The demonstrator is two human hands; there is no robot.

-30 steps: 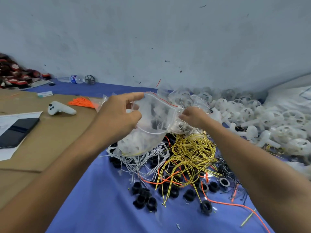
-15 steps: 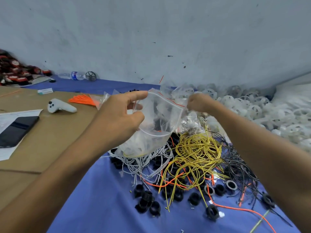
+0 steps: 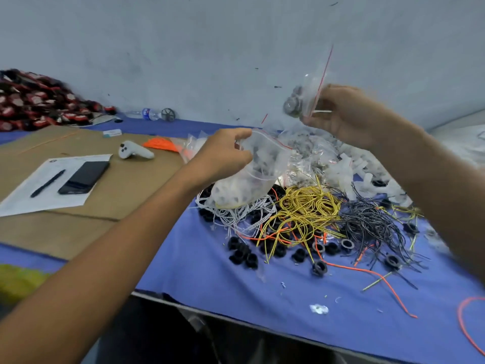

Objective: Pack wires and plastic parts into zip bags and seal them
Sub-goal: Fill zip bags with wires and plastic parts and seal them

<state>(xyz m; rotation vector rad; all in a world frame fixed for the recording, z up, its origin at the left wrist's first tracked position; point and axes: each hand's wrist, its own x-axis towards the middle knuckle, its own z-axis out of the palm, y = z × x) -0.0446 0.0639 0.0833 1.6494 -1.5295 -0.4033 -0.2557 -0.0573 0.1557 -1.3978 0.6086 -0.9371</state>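
Note:
My left hand point(image 3: 223, 156) grips the rim of a large clear zip bag point(image 3: 252, 179) that holds white plastic parts and sags onto the wire pile. My right hand point(image 3: 343, 114) is raised higher and to the right, pinching a small zip bag point(image 3: 307, 95) with a red seal line and a dark round part inside. Below lie yellow wires point(image 3: 304, 208), white wires point(image 3: 231, 216), black wires point(image 3: 367, 224), orange wire point(image 3: 367, 271) and black plastic rings point(image 3: 244, 254) on the blue cloth point(image 3: 210, 271).
White plastic wheels and more bags point(image 3: 349, 169) are heaped behind the wires. On the brown board point(image 3: 126, 185) at left lie a phone point(image 3: 84, 177), a pen on paper point(image 3: 47, 182), a white controller point(image 3: 133, 152) and orange ties point(image 3: 162, 144). The table's front edge point(image 3: 236, 319) runs below.
My right hand has lifted up and to the right, now holding a small bag high against the wall. The left hand keeps its hold on the large bag. The view has widened.

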